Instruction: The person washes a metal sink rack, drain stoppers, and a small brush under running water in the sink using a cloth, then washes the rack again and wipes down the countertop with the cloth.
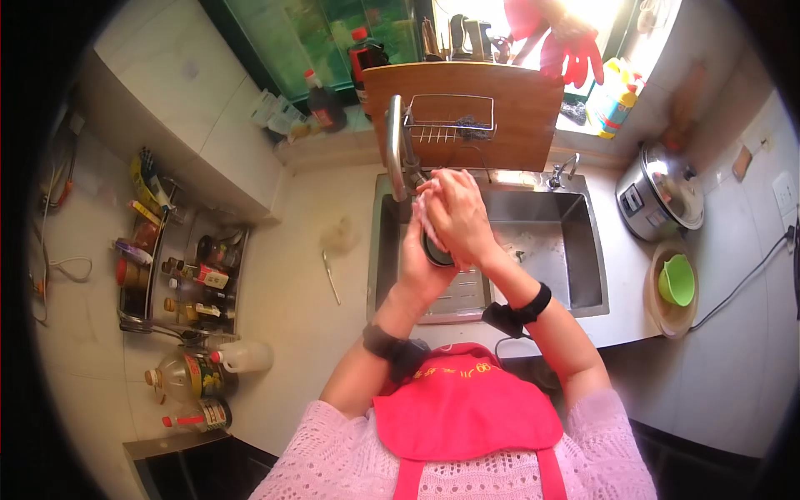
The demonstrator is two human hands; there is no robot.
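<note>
Over the left part of the steel sink (593, 250), my left hand (422, 265) is wrapped round a dark, round-edged object (437, 250) that is mostly covered. My right hand (460, 218) lies over the top of it, its fingers bent near the faucet (395, 142). Something pale and pinkish shows between the two hands, too hidden to name. The hands touch each other.
A wooden board (525, 112) with a wire rack stands behind the sink. At right are a cooker (658, 193) and a green bowl (677, 280). Bottles, including a white jug (248, 357), stand at left. A thin utensil (332, 277) lies on the counter.
</note>
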